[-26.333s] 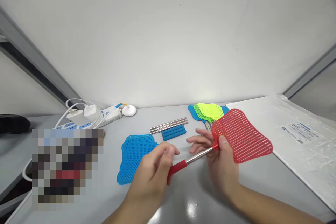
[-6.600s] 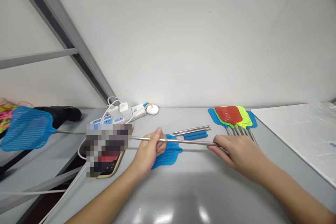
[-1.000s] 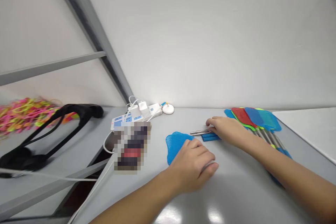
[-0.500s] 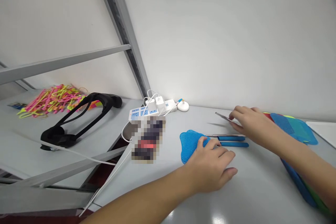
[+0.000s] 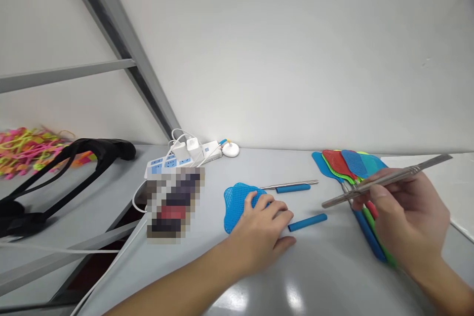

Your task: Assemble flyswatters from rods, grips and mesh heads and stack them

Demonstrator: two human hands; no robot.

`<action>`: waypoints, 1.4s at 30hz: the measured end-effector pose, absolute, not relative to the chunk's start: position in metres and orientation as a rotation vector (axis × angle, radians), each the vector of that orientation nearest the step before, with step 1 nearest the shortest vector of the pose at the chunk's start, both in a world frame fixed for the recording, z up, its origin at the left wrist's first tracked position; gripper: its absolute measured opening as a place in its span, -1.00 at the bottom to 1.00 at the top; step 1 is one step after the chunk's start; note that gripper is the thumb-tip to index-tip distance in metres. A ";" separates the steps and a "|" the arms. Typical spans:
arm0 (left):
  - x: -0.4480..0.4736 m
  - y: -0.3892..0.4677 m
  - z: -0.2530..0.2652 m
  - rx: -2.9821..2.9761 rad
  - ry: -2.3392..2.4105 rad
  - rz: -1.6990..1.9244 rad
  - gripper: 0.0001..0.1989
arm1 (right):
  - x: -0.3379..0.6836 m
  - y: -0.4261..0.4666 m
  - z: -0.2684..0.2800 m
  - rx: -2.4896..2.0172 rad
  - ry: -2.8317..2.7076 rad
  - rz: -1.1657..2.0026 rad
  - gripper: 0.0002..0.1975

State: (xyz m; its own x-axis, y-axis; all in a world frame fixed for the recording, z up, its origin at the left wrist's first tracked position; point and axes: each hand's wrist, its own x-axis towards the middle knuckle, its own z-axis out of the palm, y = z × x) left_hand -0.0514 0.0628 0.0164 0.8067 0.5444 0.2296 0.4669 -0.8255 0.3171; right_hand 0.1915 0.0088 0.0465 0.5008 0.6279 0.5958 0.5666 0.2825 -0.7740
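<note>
My left hand (image 5: 261, 229) lies palm down, fingers spread, over the edge of blue mesh fly swatter heads (image 5: 234, 210). Thin metal rods (image 5: 289, 184) lie beyond its fingertips, beside a blue handle tube (image 5: 294, 188). A second blue handle tube (image 5: 308, 222) lies apart, to the right of the left hand. Raised above the table, my right hand (image 5: 403, 207) is closed around slim metal rods (image 5: 388, 178), held at a slant; their exact number is unclear. Behind and below it, a fanned pile of colored fly swatters (image 5: 335, 162) is partly hidden.
A white power strip (image 5: 170, 162) with chargers and cables stands by the wall, near a round white device (image 5: 230, 149). A pixelated item (image 5: 174, 202) lies left of the swatter heads. Further left are a black frame-like object (image 5: 92, 155), bright cords (image 5: 33, 145) and grey shelf bars (image 5: 70, 75).
My right hand has risen and moved right with the metal rods, now turned into view. One blue handle tube now lies nearer me, apart from the other. The view has shifted right.
</note>
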 end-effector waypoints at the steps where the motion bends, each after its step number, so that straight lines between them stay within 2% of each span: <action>1: -0.050 0.062 0.015 2.756 0.796 0.452 -0.72 | 0.189 0.008 0.045 -1.296 -1.132 0.154 -0.91; 5: -0.045 0.057 0.016 2.753 0.812 0.531 -0.94 | 0.179 0.002 0.040 -1.126 -1.283 0.335 -0.93; 9: -0.047 0.055 0.024 2.635 0.758 0.808 -0.91 | 0.167 -0.007 0.035 -1.055 -1.427 0.454 -0.89; 16: -0.057 0.065 0.026 2.351 0.530 1.190 -0.78 | 0.147 -0.015 0.045 -0.984 -1.237 0.552 -0.88; 20: -0.057 0.065 0.018 2.237 0.434 1.130 -0.75 | 0.145 -0.018 0.048 -0.895 -1.181 0.560 -0.86; 26: -0.054 0.060 0.015 2.247 0.507 0.947 -0.85 | 0.143 -0.023 0.049 -0.874 -1.238 0.570 -0.83; 33: -0.053 0.062 0.016 2.267 0.515 1.014 -0.83 | 0.151 -0.017 0.050 -0.941 -1.308 0.555 -0.89; 42: -0.056 0.057 0.020 2.354 0.440 1.080 -0.77 | 0.166 -0.016 0.060 -0.971 -1.445 0.698 -0.92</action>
State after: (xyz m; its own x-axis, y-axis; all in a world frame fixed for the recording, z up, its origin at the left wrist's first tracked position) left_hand -0.0558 0.0571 0.0196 0.6315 0.4830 0.6066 0.0783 -0.8180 0.5698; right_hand 0.1664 -0.0163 0.0604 0.0480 0.8737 0.4840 0.1636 0.4712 -0.8667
